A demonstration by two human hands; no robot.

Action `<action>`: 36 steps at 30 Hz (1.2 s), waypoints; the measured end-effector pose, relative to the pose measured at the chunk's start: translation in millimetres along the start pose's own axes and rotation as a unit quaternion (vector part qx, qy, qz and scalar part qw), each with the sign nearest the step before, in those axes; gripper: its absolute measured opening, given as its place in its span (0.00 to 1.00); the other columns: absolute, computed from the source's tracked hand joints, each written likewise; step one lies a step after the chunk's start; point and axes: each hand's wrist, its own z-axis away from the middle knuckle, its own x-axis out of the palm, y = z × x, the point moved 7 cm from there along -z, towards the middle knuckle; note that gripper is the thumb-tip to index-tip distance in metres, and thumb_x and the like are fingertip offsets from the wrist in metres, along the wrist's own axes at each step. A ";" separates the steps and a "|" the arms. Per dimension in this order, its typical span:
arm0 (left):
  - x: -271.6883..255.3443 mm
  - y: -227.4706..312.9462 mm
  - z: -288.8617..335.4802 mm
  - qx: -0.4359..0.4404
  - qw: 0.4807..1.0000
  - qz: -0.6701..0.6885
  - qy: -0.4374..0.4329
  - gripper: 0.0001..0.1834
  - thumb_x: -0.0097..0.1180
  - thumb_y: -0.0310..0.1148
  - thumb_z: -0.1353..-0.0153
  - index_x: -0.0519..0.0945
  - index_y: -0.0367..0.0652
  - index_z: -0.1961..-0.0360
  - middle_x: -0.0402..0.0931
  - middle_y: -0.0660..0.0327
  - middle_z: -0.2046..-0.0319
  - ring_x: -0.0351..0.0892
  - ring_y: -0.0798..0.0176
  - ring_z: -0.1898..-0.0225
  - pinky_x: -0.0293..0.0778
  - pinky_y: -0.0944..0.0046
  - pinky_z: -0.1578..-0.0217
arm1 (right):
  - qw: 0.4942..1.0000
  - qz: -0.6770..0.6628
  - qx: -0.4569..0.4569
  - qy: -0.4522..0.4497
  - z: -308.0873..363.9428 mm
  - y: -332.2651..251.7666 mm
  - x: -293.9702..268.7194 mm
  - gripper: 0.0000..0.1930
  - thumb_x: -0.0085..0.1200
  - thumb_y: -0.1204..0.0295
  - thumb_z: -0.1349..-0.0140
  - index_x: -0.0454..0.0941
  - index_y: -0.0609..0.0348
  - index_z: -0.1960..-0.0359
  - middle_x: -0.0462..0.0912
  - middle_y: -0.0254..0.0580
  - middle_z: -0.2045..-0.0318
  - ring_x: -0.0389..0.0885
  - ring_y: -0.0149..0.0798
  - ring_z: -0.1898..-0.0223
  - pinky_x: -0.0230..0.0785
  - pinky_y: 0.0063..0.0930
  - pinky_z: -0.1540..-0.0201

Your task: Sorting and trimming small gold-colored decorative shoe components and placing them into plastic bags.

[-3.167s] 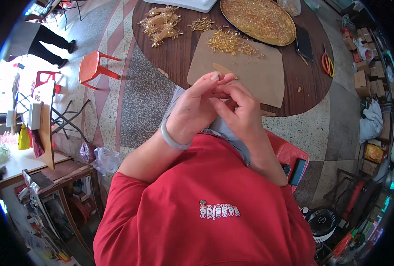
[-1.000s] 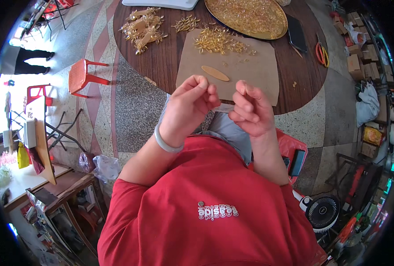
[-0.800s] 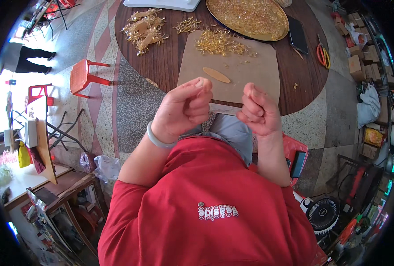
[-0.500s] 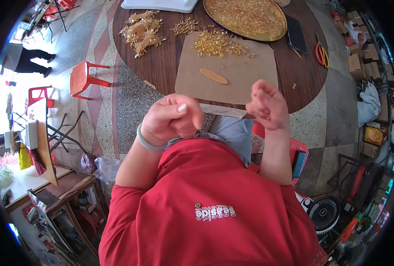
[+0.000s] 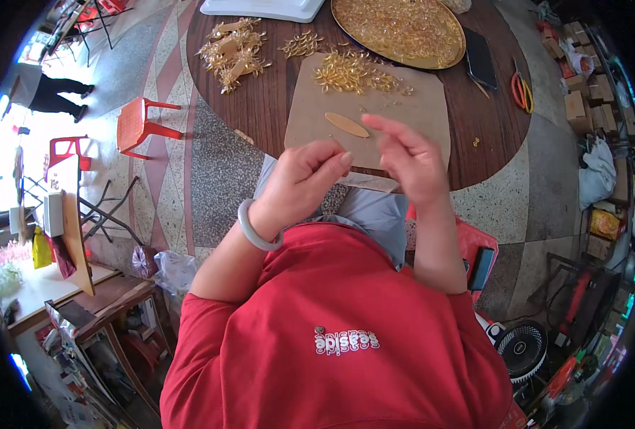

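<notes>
Left grip [image 5: 302, 182]: I am pressing thumb to curled fingers; whether pinching anything, I cannot tell. Right grip [image 5: 414, 168]: I am spreading fingers loosely near the oval card [image 5: 346, 125], which is lying on the brown sheet [image 5: 307, 132]. Risk: a low knuckle could be nudging it or scattering beads. Counting: card, one; sheet, one; loose bead piles [image 5: 353, 74], two; round tray [image 5: 432, 66], one.

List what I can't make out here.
All in the head view:
- Left hand: curled fingers hide whether it holds anything.
- White tray: far side cut off by the top edge.
- Gold tray: far rim cut off likewise.
- Yellow pieces: too small and heaped to count.
</notes>
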 end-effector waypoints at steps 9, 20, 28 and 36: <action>8.8 -25.4 -5.6 -0.161 0.808 0.564 -0.055 0.17 0.43 0.35 0.37 0.61 0.48 0.84 0.52 0.71 0.90 0.48 0.76 0.88 0.48 0.71 0.86 | 0.996 -0.024 0.045 -0.071 -8.0 24.3 29.1 0.14 0.41 0.61 0.35 0.68 0.55 0.75 0.55 0.23 0.91 0.47 0.20 0.92 0.46 0.17 0.84; -0.5 -17.5 -21.5 -0.122 0.658 0.742 -0.037 0.15 0.43 0.34 0.38 0.61 0.49 0.82 0.47 0.72 0.91 0.45 0.75 0.91 0.45 0.72 0.89 | 0.958 -0.279 0.070 -0.011 -36.2 18.0 41.0 0.18 0.38 0.55 0.35 0.60 0.48 0.80 0.51 0.21 0.92 0.45 0.20 0.93 0.44 0.17 0.85; -5.0 -21.0 -25.1 -0.124 0.636 0.761 -0.033 0.14 0.43 0.33 0.39 0.60 0.49 0.82 0.46 0.72 0.91 0.45 0.75 0.91 0.45 0.72 0.89 | 0.953 -0.296 0.068 -0.004 -42.7 23.9 40.1 0.17 0.38 0.55 0.35 0.61 0.48 0.79 0.51 0.22 0.92 0.45 0.20 0.93 0.44 0.17 0.85; -46.2 -23.8 -17.7 -0.045 0.811 0.572 0.112 0.15 0.42 0.36 0.36 0.62 0.47 0.81 0.63 0.65 0.86 0.59 0.71 0.87 0.59 0.70 0.83 | 0.973 0.182 -0.056 0.127 -7.3 1.8 34.8 0.13 0.39 0.62 0.35 0.72 0.57 0.68 0.66 0.30 0.87 0.58 0.22 0.90 0.54 0.17 0.82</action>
